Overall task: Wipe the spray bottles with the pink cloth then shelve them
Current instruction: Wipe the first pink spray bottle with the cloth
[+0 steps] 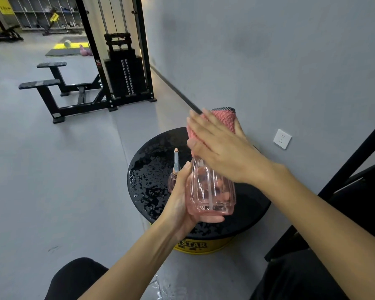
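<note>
A clear pink spray bottle (210,191) is held upright above a round black platform (152,169). My left hand (180,204) grips its base and left side. My right hand (221,148) holds the pink cloth (224,120) wrapped over the bottle's top, fingers on the near side and thumb behind. The cloth and hand hide the spray head. A second pink spray bottle (176,161) with a grey nozzle stands on the platform just behind my left hand, mostly hidden.
The platform's black top looks wet and sits on a yellow base (195,245) against the grey wall, near a white socket (282,139). A black frame (355,159) rises at right. A cable weight machine (121,68) stands on the grey floor beyond.
</note>
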Tool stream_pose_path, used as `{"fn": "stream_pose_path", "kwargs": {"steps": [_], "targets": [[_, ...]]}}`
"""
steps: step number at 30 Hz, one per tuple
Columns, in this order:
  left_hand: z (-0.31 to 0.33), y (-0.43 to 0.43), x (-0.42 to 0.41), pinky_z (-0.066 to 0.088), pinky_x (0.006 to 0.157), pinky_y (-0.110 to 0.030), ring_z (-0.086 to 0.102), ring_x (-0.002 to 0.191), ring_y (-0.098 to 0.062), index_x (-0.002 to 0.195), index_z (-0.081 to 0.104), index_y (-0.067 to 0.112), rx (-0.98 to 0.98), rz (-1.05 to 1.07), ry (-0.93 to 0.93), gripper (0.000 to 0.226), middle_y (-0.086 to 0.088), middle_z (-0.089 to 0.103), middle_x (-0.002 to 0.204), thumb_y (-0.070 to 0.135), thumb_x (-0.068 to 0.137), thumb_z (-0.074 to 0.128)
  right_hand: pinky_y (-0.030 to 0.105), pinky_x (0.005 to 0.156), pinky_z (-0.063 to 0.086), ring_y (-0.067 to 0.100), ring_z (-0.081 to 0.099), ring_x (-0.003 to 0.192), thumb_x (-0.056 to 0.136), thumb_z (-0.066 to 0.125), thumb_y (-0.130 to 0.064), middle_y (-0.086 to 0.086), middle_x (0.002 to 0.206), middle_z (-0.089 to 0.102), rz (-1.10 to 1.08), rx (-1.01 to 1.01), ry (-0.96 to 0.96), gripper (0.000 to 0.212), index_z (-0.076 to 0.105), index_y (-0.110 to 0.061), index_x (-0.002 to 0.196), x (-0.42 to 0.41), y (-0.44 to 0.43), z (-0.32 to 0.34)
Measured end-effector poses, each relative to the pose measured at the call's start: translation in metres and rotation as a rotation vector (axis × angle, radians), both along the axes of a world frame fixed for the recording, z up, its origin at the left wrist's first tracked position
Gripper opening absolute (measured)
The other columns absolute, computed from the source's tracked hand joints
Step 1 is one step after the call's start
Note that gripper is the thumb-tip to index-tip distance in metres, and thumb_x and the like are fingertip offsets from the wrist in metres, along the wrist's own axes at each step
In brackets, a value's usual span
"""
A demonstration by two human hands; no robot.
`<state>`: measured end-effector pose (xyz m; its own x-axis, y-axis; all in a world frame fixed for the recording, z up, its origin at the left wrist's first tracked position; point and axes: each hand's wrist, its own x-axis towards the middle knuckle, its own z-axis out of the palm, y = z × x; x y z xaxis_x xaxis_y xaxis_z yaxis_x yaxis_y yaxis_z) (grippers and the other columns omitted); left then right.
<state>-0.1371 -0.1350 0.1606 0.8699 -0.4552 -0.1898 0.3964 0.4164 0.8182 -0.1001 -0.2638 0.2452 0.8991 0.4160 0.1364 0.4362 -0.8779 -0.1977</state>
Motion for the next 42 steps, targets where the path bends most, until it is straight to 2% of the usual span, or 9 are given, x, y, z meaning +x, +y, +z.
{"fn": "stream_pose_path", "kwargs": {"steps": [8, 12, 17, 20, 24, 28, 32, 38, 42], "targets": [[0.001, 0.008, 0.003, 0.062, 0.059, -0.04, 0.075, 0.084, -0.03, 0.126, 0.064, 0.02, -0.03, 0.015, 0.025, 0.074, -0.014, 0.074, 0.112, 0.072, 0.077, 0.044, 0.051, 0.118, -0.017, 0.002, -0.024, 0.145, 0.089, 0.006, -0.067, -0.013, 0.161, -0.019, 0.026, 0.061, -0.003, 0.079, -0.008, -0.028, 0.155, -0.011, 0.003, -0.007], [0.001, 0.004, 0.0, 0.061, 0.049, -0.037, 0.075, 0.081, -0.029, 0.112, 0.072, 0.021, -0.061, -0.017, 0.008, 0.062, -0.014, 0.073, 0.11, 0.066, 0.082, 0.042, 0.048, 0.119, -0.016, 0.005, -0.024, 0.146, 0.091, 0.005, -0.066, -0.011, 0.161, -0.02, -0.072, 0.065, -0.018, 0.076, -0.009, -0.026, 0.155, 0.004, -0.005, -0.001], [0.001, 0.003, 0.0, 0.06, 0.052, -0.039, 0.074, 0.078, -0.03, 0.11, 0.074, 0.022, -0.03, -0.003, 0.011, 0.067, -0.011, 0.075, 0.104, 0.071, 0.075, 0.044, 0.045, 0.12, -0.014, 0.006, -0.024, 0.146, 0.087, 0.004, -0.069, -0.009, 0.161, -0.021, -0.037, 0.083, -0.012, 0.083, -0.01, -0.024, 0.155, -0.002, -0.003, -0.004], [-0.001, 0.008, -0.001, 0.062, 0.053, -0.039, 0.075, 0.086, -0.032, 0.131, 0.058, 0.014, -0.025, -0.021, 0.008, 0.09, -0.017, 0.071, 0.116, 0.076, 0.066, 0.065, 0.046, 0.121, -0.013, 0.002, -0.024, 0.145, 0.081, -0.001, -0.072, -0.013, 0.16, -0.02, 0.014, 0.081, 0.022, 0.087, -0.01, -0.027, 0.155, -0.014, -0.005, -0.01], [0.0, 0.006, -0.002, 0.062, 0.052, -0.037, 0.074, 0.089, -0.032, 0.132, 0.058, 0.015, -0.046, -0.089, -0.014, 0.108, -0.015, 0.071, 0.114, 0.063, 0.04, 0.09, 0.045, 0.122, -0.009, 0.006, -0.023, 0.147, 0.084, -0.002, -0.069, -0.009, 0.162, -0.019, -0.071, 0.097, -0.017, 0.084, -0.01, -0.025, 0.155, 0.001, -0.015, -0.005], [0.002, 0.003, -0.001, 0.062, 0.053, -0.036, 0.074, 0.084, -0.031, 0.119, 0.069, 0.017, -0.045, -0.091, -0.019, 0.095, -0.015, 0.073, 0.109, 0.065, 0.039, 0.089, 0.044, 0.122, -0.008, 0.008, -0.023, 0.147, 0.085, 0.001, -0.068, -0.006, 0.162, -0.019, -0.071, 0.107, -0.035, 0.085, -0.01, -0.021, 0.155, 0.002, -0.013, -0.002], [-0.001, 0.009, 0.0, 0.062, 0.052, -0.037, 0.074, 0.087, -0.033, 0.126, 0.063, 0.013, -0.059, -0.067, -0.001, 0.1, -0.019, 0.07, 0.116, 0.064, 0.044, 0.088, 0.042, 0.122, -0.01, 0.004, -0.024, 0.146, 0.08, -0.002, -0.071, -0.009, 0.161, -0.022, 0.004, 0.085, 0.009, 0.089, -0.012, -0.024, 0.154, -0.014, -0.011, -0.01], [0.002, 0.002, -0.003, 0.062, 0.053, -0.035, 0.074, 0.086, -0.03, 0.114, 0.072, 0.024, -0.014, -0.117, -0.071, 0.084, -0.009, 0.074, 0.108, 0.066, 0.043, 0.087, 0.043, 0.121, -0.013, 0.01, -0.026, 0.146, 0.079, -0.004, -0.071, -0.005, 0.161, -0.024, -0.135, 0.132, -0.037, 0.09, -0.013, -0.021, 0.153, 0.005, -0.014, 0.001], [0.003, 0.007, -0.001, 0.061, 0.052, -0.035, 0.075, 0.085, -0.033, 0.127, 0.062, 0.018, -0.005, -0.097, -0.058, 0.101, -0.014, 0.073, 0.109, 0.068, 0.043, 0.086, 0.041, 0.12, -0.017, 0.006, -0.027, 0.145, 0.077, -0.003, -0.074, -0.006, 0.16, -0.025, -0.03, 0.1, -0.025, 0.094, -0.014, -0.022, 0.154, -0.014, -0.005, -0.007]]}}
